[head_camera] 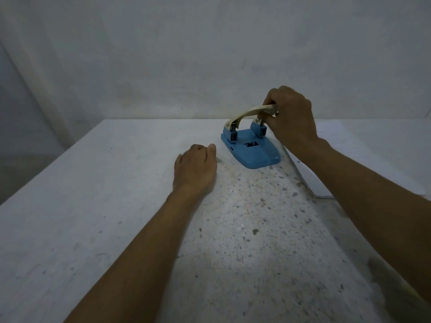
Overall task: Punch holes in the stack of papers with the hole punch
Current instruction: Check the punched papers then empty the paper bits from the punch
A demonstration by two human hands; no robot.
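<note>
On table: one punch, one stack

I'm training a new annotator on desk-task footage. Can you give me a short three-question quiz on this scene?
1. True or false: the stack of white papers lies left of the blue hole punch with the cream lever.
2. Fill in: the left hand rests on the ___, holding nothing.
3. The right hand grips: A) the cream lever's end; B) the blue base; C) the papers.
Key: 1 false, they lie on its right, under the right forearm; 2 the speckled white table; 3 A.
</note>
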